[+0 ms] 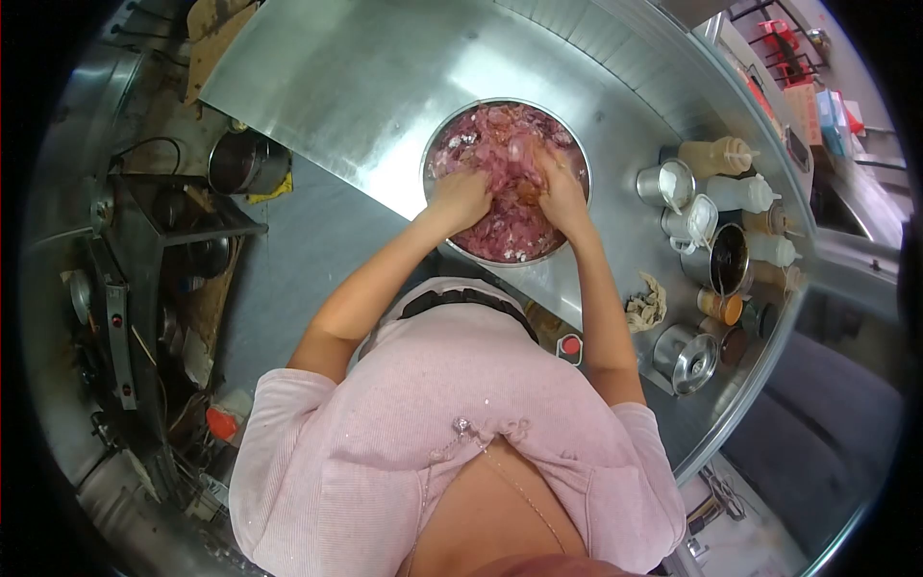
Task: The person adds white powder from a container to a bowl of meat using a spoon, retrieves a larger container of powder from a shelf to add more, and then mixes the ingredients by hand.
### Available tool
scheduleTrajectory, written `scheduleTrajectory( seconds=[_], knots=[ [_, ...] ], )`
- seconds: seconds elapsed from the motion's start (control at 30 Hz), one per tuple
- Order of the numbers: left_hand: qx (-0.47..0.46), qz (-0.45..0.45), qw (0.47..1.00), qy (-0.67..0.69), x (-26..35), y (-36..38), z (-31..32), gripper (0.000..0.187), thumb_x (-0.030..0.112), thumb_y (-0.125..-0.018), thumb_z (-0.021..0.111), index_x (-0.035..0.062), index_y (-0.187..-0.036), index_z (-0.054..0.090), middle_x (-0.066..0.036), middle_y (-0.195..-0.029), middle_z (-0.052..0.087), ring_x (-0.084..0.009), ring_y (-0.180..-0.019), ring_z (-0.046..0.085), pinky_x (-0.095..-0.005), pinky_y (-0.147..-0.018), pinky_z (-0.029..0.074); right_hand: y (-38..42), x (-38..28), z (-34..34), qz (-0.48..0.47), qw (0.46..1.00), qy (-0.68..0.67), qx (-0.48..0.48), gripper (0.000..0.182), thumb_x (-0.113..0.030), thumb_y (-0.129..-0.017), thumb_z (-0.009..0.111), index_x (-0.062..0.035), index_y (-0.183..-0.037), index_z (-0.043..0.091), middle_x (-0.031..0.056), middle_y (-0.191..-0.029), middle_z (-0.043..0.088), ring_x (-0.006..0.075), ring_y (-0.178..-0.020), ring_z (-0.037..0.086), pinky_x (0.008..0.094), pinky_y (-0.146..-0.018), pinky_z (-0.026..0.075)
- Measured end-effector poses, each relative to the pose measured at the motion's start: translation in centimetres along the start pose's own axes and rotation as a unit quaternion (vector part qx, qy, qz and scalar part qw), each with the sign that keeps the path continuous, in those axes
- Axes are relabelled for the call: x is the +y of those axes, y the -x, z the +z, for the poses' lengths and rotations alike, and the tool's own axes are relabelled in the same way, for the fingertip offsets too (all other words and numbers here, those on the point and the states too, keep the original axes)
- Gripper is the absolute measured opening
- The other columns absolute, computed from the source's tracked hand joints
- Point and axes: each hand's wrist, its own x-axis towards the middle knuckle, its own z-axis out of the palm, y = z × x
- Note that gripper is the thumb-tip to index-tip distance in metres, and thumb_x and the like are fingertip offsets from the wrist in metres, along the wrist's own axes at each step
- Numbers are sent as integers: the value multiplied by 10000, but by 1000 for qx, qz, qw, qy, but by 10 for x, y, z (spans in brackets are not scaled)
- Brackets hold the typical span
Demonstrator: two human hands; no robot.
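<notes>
A wide round metal bowl (588,183) stands on the steel counter just in front of me. It is filled with pink raw meat (510,231) in pieces, with white powdery patches and a brownish spot of seasoning near the middle. My left hand (462,198) is sunk into the left part of the meat, fingers curled and closed on it, tips hidden. On the right side, my right hand (561,190) is in the meat too, its fingers bent around some of it and partly covered.
Along the counter's right side stand squeeze bottles (719,156), small metal pots (665,183), a dark sauce pot (728,258) and a lidded pot (686,359). A crumpled cloth (646,304) lies nearer. A stove (120,317) and a black pot (248,163) are at left.
</notes>
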Motion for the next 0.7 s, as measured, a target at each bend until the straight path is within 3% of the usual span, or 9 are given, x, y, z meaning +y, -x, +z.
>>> scheduleTrajectory(
  seconds=[0.07,0.13,0.17,0.23,0.37,0.43,0.5,0.6,0.7],
  knots=[
    [87,14,996,-9,-15,9,9,624,269,-701,673,-20,-1195,424,-273,-1150,457,-386,-1086,459,-402,-896,401,5,22,5,-55,998,24,-5,688,-106,-670,692,-67,-1283,383,246,-1271,398,363,-1168,412,353,-910,397],
    [169,27,985,-17,-25,9,17,758,312,-691,695,-20,-1276,344,-292,-1252,377,-387,-1167,401,-381,-940,376,7,38,11,105,994,-6,-40,756,-91,-687,703,-55,-1335,316,218,-1409,182,346,-1292,236,341,-1007,300],
    [163,15,986,22,-31,3,17,885,331,-667,723,-28,-1317,242,-288,-1313,286,-373,-1219,338,-360,-981,330,6,42,20,106,993,-7,-41,756,-91,-687,703,-55,-1335,316,218,-1409,182,346,-1292,236,341,-1007,300],
    [155,4,986,61,-34,-9,19,1018,351,-644,752,-36,-1359,139,-285,-1375,196,-358,-1272,274,-339,-1021,284,-3,35,36,143,903,-403,20,792,-70,-679,726,-54,-1348,302,190,-1381,276,267,-1248,335,315,-966,350],
    [113,72,924,357,-14,-23,25,1030,273,-596,800,-54,-1329,155,-224,-1335,280,-267,-1227,333,-309,-1006,276,-19,8,36,240,800,-547,-64,804,-76,-669,748,-42,-1343,310,145,-1295,414,211,-1156,436,298,-903,408],
    [78,116,890,435,-6,-24,21,826,183,-605,791,-21,-1267,341,-142,-1216,475,-217,-1104,469,-300,-937,363,-23,-6,34,200,841,-494,-94,802,-71,-679,743,-60,-1351,305,91,-1204,504,175,-1073,492,281,-851,440],
    [134,124,902,391,1,-18,14,604,164,-632,754,0,-1139,470,-89,-1054,572,-186,-972,534,-299,-866,415,-16,-21,20,99,853,-511,39,626,-84,-651,745,-35,-1216,479,127,-1047,603,216,-963,580,300,-792,465],
    [88,92,924,359,16,4,-12,489,149,-670,704,8,-1097,511,-123,-1003,593,-233,-960,564,-332,-840,435,-11,-36,-11,42,979,-138,147,229,-171,-613,707,-49,-789,625,181,-691,597,368,-688,588,401,-621,476],
    [47,-11,981,187,22,11,-26,465,249,-696,667,1,-1068,539,-202,-907,603,-336,-877,597,-358,-808,455,-13,-20,-11,57,986,154,-30,233,-160,-651,678,-82,-863,619,131,-789,622,349,-759,592,407,-655,470]
  ],
)
